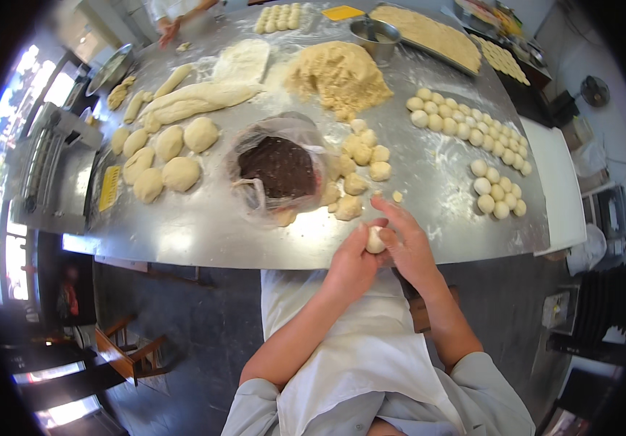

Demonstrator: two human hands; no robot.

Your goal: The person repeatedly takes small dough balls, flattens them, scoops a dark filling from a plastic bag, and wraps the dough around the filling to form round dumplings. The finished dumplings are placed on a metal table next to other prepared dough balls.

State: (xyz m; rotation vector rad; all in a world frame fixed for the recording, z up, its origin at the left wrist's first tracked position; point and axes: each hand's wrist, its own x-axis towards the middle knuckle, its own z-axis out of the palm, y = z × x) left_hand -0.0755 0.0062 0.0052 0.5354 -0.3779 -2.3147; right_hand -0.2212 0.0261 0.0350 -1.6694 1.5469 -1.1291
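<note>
Both of my hands meet at the near edge of the steel table (204, 225). A small pale dough ball (375, 240) sits between them. My left hand (353, 265) cups it from below, and my right hand (404, 236) presses on it with fingers curled over the top. Just beyond my hands lie several small rough dough pieces (360, 163). Left of those stands a clear plastic bag of dark filling (278, 167), open at the top.
Rows of finished dough balls (465, 123) lie at right. A crumbly pile (338, 73), a metal bowl (375, 36) and a tray (429, 33) stand farther back. Large dough lumps (168, 156) and long dough rolls (193, 98) lie at left. Another person's hand (169, 30) works at the far edge.
</note>
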